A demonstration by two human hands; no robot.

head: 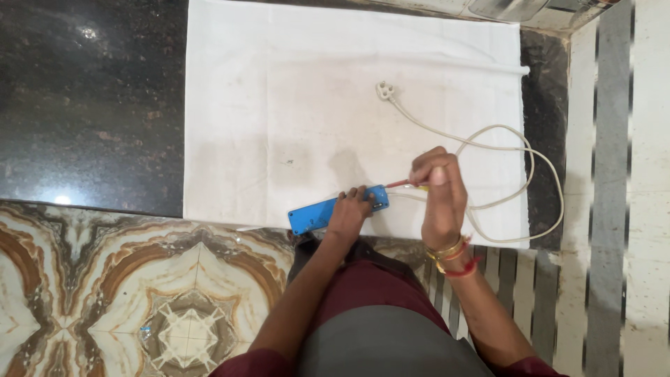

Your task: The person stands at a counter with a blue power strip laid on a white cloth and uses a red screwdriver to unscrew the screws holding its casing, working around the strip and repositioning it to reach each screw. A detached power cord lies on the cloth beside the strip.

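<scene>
A blue power strip (314, 213) lies on a white cloth (279, 105) near the cloth's front edge. My left hand (351, 211) presses down on the strip's right half, holding it. My right hand (438, 192) grips a screwdriver with a red and yellow handle (406, 184); its tip points left at the strip's right end. A cream cable (488, 146) runs from the strip in loops to a white plug (384, 91) lying on the cloth further back.
The cloth lies on a dark speckled stone floor (91, 105). Patterned marble tiles (139, 293) fill the near left. Striped white and grey flooring (614, 174) runs along the right. My knees are at the bottom.
</scene>
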